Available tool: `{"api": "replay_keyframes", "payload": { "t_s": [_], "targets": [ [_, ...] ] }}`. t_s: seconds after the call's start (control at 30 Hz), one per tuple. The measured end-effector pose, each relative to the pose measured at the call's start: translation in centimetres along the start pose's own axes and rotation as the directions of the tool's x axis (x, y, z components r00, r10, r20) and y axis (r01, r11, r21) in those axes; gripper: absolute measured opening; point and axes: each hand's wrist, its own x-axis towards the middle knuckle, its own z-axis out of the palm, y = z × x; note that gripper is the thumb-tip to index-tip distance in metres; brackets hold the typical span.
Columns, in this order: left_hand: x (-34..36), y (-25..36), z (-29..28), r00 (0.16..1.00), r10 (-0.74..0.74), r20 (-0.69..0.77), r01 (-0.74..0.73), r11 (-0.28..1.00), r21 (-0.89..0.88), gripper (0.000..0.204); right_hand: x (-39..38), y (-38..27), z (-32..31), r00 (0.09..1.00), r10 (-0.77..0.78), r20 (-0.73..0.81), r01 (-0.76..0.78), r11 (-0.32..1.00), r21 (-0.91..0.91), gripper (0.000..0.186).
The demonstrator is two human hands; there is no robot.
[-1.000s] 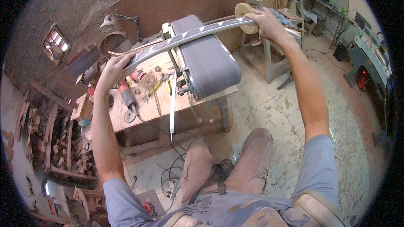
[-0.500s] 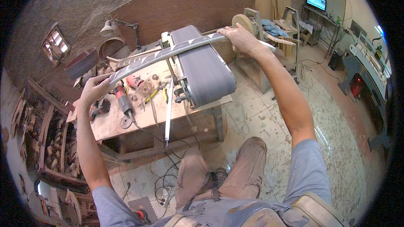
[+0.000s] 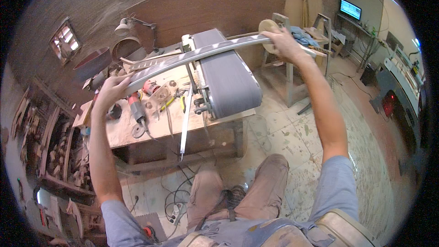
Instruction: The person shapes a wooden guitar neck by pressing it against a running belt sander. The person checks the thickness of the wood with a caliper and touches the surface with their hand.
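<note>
A long narrow strip (image 3: 194, 56) with a grey and white patterned face stretches between my two hands, over the grey belt of a belt sander (image 3: 231, 82). Whether it touches the belt I cannot tell. My left hand (image 3: 113, 92) is closed around its left end, above the cluttered side of the workbench. Towards the other end, my right hand (image 3: 289, 45) grips it from above, near a round yellowish wheel (image 3: 267, 27); a short length sticks out past that hand. Its pattern looks smeared by motion.
On the workbench (image 3: 120, 139) left of the sander lie a red and grey angle grinder (image 3: 136, 110) and yellow-handled pliers (image 3: 167, 104). A thin white bar (image 3: 184, 126) juts over its front edge. Cables (image 3: 171, 201) lie on the floor by my legs. A lamp (image 3: 122, 28) stands behind.
The strip and both hands sit slightly farther right and a little lower in the picture, and the whole view has shifted somewhat too. Both hands keep their hold.
</note>
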Motion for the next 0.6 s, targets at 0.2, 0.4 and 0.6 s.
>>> {"api": "replay_keyframes", "payload": {
  "t_s": [0.2, 0.4, 0.6],
  "targets": [
    [3.9, 7.7, 5.1, 0.993, 0.121, 0.004, -0.120, 0.980, 0.160, 0.046, -1.9, 11.2, 0.1, 0.992, 0.112, -0.060, -0.123, 0.957, -0.262, 0.068],
    [4.6, 11.5, 7.7, 0.979, 0.200, -0.032, -0.189, 0.959, 0.210, 0.047, -2.7, 12.8, -0.7, 0.967, 0.250, -0.049, -0.255, 0.947, -0.193, 0.057],
    [3.0, 10.8, 7.4, 0.981, 0.166, -0.104, -0.146, 0.974, 0.174, 0.043, -1.7, 12.1, 0.1, 0.981, 0.024, -0.190, -0.070, 0.969, -0.238, 0.056]
  ]
}}
